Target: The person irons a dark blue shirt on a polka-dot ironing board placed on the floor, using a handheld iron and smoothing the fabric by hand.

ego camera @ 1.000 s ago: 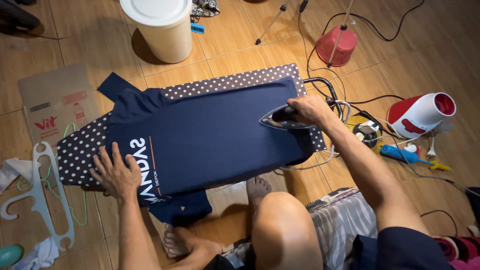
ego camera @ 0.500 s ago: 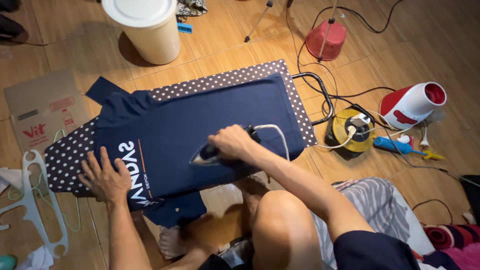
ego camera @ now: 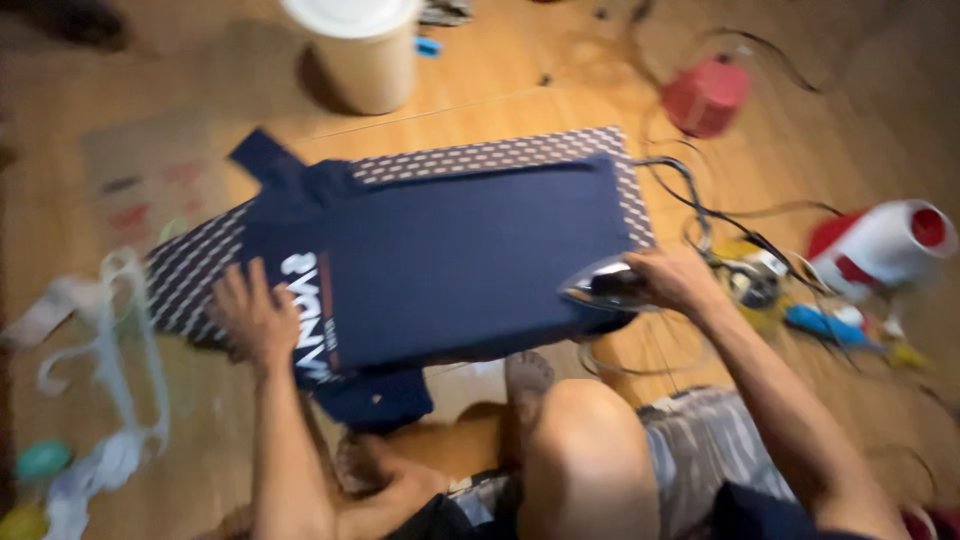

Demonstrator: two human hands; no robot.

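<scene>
A navy blue shirt [ego camera: 450,260] with white lettering lies flat on a dotted ironing pad [ego camera: 500,155] on the wooden floor. My left hand [ego camera: 250,315] presses flat on the shirt's lettered left end, fingers spread. My right hand [ego camera: 675,280] grips the handle of a silver iron [ego camera: 600,288] at the shirt's right lower edge. The frame is motion-blurred. My bent knee and foot sit just below the shirt.
A white-lidded bucket [ego camera: 360,50] stands behind the pad. A red pot [ego camera: 705,95] and tangled cords [ego camera: 700,215] lie to the right, with a red-and-white appliance [ego camera: 880,245] and small tools. White plastic hangers [ego camera: 110,350] lie at left, with cardboard [ego camera: 140,185] beyond them.
My right hand slid the iron left across the shirt, then back to its right lower edge. My left hand stayed pressed on the lettered end.
</scene>
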